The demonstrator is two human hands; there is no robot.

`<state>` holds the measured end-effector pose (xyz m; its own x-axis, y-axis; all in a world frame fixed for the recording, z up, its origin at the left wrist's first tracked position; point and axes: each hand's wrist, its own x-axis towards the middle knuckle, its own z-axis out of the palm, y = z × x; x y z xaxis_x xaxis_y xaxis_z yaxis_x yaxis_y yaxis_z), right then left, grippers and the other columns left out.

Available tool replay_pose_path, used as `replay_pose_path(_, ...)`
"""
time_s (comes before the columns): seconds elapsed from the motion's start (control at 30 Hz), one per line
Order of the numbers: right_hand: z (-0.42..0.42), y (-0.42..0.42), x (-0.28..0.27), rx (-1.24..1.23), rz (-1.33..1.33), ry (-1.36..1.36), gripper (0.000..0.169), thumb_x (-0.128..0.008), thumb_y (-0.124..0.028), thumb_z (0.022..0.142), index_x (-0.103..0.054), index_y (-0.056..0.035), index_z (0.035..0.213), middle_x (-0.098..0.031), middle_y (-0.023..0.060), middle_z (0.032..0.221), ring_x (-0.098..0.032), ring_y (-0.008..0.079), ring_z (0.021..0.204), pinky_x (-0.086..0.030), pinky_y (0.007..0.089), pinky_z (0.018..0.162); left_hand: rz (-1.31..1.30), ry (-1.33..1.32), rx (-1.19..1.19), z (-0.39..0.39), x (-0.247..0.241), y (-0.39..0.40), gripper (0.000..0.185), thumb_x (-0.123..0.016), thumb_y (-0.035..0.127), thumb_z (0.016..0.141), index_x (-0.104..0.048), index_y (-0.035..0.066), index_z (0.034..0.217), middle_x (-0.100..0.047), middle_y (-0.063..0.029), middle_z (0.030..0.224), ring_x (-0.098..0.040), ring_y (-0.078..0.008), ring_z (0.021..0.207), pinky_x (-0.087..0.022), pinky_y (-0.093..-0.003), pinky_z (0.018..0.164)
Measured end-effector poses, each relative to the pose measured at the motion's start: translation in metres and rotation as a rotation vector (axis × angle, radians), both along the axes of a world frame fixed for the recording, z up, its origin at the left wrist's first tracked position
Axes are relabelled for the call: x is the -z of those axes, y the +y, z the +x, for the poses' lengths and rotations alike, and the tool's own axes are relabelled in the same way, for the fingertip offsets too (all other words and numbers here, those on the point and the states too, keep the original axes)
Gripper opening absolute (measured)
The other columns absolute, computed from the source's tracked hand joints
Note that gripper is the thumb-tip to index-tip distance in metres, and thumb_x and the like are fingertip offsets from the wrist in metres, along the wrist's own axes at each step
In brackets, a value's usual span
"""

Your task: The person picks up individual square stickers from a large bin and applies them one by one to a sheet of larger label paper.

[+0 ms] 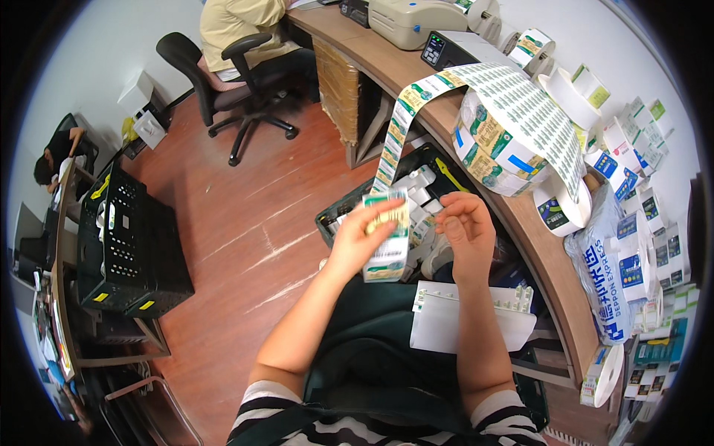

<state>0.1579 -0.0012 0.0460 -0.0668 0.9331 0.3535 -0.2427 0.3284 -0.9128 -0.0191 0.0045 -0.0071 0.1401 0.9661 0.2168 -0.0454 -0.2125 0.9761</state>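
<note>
My left hand (365, 234) grips a folded stack of printed labels (390, 240) above my lap. A long strip of labels (397, 131) runs up from that stack and curves over the desk. My right hand (464, 228) is raised to the right of the stack, its fingers bent; whether something tiny is between thumb and fingertips, I cannot tell. A white sheet with small stickers (474, 320) along its top lies on my lap beneath the right forearm. Under the hands stands a dark crate (326, 217) holding white label pieces.
The wooden desk (519, 223) curves along the right, bearing large label rolls (496, 148), a sheet of small labels (519, 95), a label printer (415, 22) and a plastic-wrapped package (594, 279). A person (240, 33) sits on an office chair; another (58, 150) is far left. Black crates (131, 245) stand left.
</note>
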Motion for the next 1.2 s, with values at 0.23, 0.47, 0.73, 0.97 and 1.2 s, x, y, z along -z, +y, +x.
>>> replay_pose_path(0.23, -0.002, -0.002, -0.005, -0.054, 0.044, -0.073, 0.007, -0.055, 0.001, 0.082, -0.051, 0.0005, 0.088, -0.054, 0.0089, 0.095, -0.052, 0.0104, 0.078, -0.044, 0.0228, 0.071, -0.203, 0.118, 0.356, 0.039, 0.018, -0.048, 0.031, -0.071, 0.014, 0.073, -0.063, 0.004, 0.102, -0.062, -0.0088, 0.095, -0.059, -0.017, 0.089, -0.044, -0.0268, 0.081)
replay_pose_path(0.47, 0.086, -0.052, -0.086, 0.156, 0.089, -0.93, 0.022, -0.065, 0.0, 0.07, -0.06, -0.0004, 0.091, -0.058, 0.0074, 0.091, -0.058, 0.0156, 0.08, -0.046, 0.0245, 0.069, -0.243, -0.037, 0.215, 0.025, 0.006, -0.046, 0.011, -0.064, 0.002, 0.078, -0.063, -0.001, 0.088, -0.063, -0.0036, 0.086, -0.056, -0.009, 0.08, -0.045, -0.0228, 0.074)
replay_pose_path(0.73, 0.125, -0.071, -0.086, 0.19, -0.018, -1.139, 0.019, -0.067, -0.001, 0.067, -0.062, -0.0027, 0.084, -0.057, 0.007, 0.082, -0.054, 0.017, 0.063, -0.043, 0.0273, 0.056, -0.246, -0.284, 0.19, 0.025, 0.001, -0.043, 0.015, -0.064, 0.008, 0.08, -0.06, 0.001, 0.093, -0.06, -0.0018, 0.088, -0.054, -0.0071, 0.082, -0.042, -0.0207, 0.073)
replay_pose_path(0.97, 0.127, -0.071, -0.07, 0.198, 0.346, -1.24, 0.014, -0.066, 0.002, 0.066, -0.061, -0.0044, 0.077, -0.055, 0.0059, 0.076, -0.056, 0.0174, 0.067, -0.044, 0.0268, 0.058, -0.319, -0.26, 0.156, 0.022, 0.012, -0.042, 0.014, -0.063, 0.014, 0.083, -0.059, 0.001, 0.087, -0.058, 0.0005, 0.081, -0.05, -0.0045, 0.074, -0.04, -0.0189, 0.067)
replay_pose_path(1.2, 0.149, -0.073, -0.061, 0.501, 0.553, -0.899, 0.012, -0.065, 0.002, 0.068, -0.057, -0.0026, 0.076, -0.057, 0.0081, 0.081, -0.056, 0.0227, 0.077, -0.046, 0.032, 0.069, -0.26, -0.108, -0.054, 0.033, 0.029, -0.037, 0.025, -0.063, 0.023, 0.083, -0.062, 0.0, 0.075, -0.056, 0.0017, 0.061, -0.047, -0.0044, 0.058, -0.039, -0.0215, 0.054)
